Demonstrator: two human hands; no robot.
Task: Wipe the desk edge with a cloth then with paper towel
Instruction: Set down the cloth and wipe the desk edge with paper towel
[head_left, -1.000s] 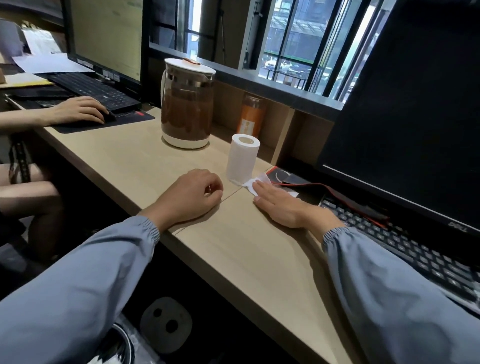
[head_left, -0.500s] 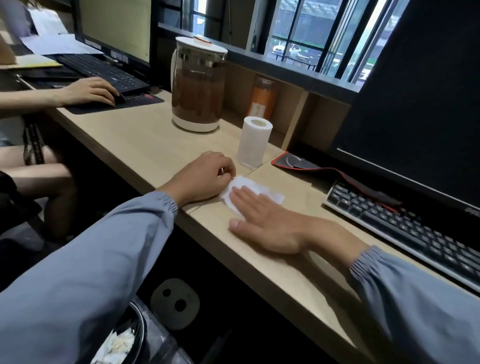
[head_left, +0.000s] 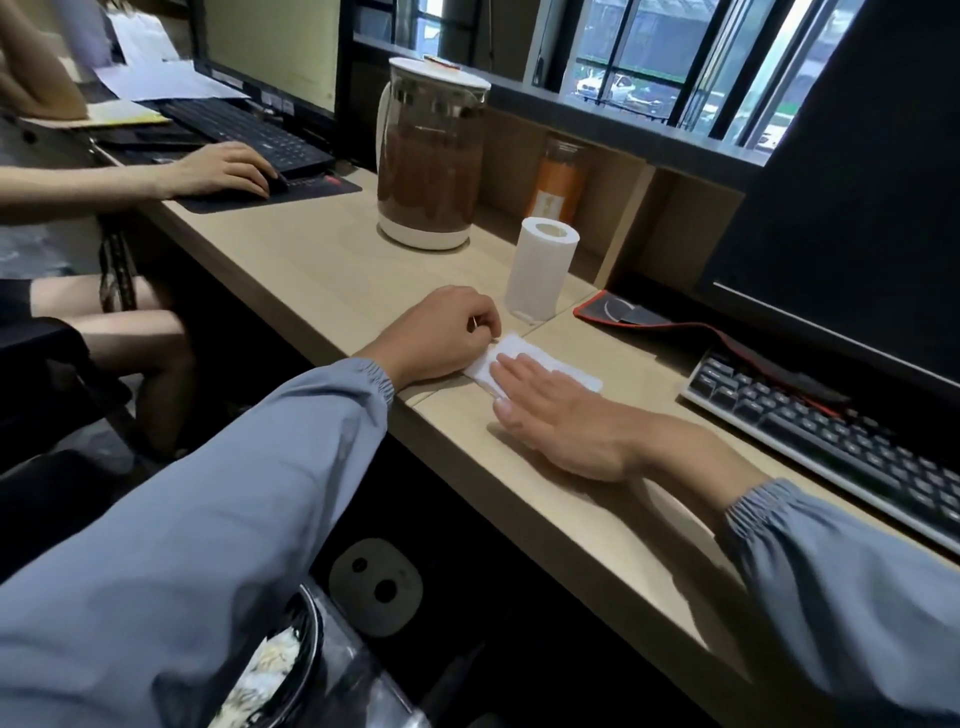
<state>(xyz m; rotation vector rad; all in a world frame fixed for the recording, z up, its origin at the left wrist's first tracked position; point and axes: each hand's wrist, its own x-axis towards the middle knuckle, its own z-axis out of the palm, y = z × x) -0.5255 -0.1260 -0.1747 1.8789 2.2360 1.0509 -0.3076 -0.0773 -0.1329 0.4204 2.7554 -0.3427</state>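
Likely mid-wipe, unfinished: right hand (head_left: 566, 415) flat on white sheet (head_left: 563, 365) near desk (head_left: 597, 540) edge; left hand (head_left: 441, 332) curled, grip unclear.

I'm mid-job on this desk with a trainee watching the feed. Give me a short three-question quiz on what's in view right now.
1. True or false: the right hand lies flat, fingers straight, on the flat white rectangular sheet.
2. Which stands upright on the light wooden desk, between that sheet and the glass kettle of brown liquid? A. a blue mug; B. a white paper roll; C. a green bottle.
3. Fill in: the black keyboard lies on the person's ___ side of the right hand.

Key: 1 true; 2 B; 3 right.
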